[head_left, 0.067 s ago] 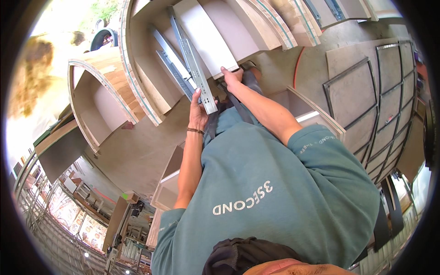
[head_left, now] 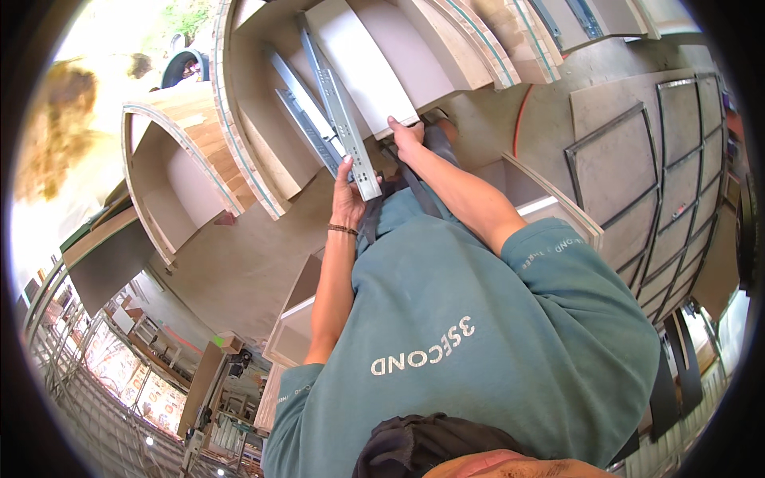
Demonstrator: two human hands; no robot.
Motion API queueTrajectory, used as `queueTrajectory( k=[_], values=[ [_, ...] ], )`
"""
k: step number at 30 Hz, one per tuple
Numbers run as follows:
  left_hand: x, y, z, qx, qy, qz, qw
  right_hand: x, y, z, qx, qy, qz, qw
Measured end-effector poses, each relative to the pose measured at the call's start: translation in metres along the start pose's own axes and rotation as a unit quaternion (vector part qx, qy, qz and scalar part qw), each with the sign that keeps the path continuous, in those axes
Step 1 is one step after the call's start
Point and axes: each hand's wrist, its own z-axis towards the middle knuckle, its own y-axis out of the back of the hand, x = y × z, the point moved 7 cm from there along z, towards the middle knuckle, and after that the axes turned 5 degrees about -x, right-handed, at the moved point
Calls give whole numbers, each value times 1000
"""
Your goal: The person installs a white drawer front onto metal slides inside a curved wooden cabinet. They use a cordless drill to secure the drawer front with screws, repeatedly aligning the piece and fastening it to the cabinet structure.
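Note:
My left hand (head_left: 347, 199) is closed around the near end of a metal drawer slide (head_left: 344, 131), its thumb lying along the side. The slide extends away from me into an open wooden cabinet (head_left: 307, 179) with a curved edge. Beside it on the left lies another slide piece (head_left: 303, 119) at a similar angle; whether my left hand holds that too is hidden. To the right, my right hand (head_left: 407, 139) grips the near end of a long white board (head_left: 362, 68), thumb on top and fingers underneath, out of sight. The board slants into the same cabinet.
A smaller curved cabinet (head_left: 179, 179) stands at the left. Open box carcasses (head_left: 546, 203) flank me on both sides. Dark metal frames (head_left: 613, 167) lie at the right. An orange hose (head_left: 520, 119) crosses the concrete floor, and a round dark bin (head_left: 185, 68) sits far left.

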Motion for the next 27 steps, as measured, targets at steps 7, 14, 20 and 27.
queueTrajectory(
  k=[7, 14, 20, 27],
  values=[
    [-2, -8, -11, 13, 14, -34, 999, -16, 11, 6, 61, -2, -5, 998],
    [-12, -19, -27, 29, 0, -58, 998, 0, 35, -25, 93, -76, -3, 993],
    [-13, -33, -36, 24, 14, -37, 999, -23, 24, 3, 43, -35, -46, 997],
    [7, -12, -16, -61, 6, 83, 995, 16, 5, -17, 84, 13, -89, 992]
  ],
)
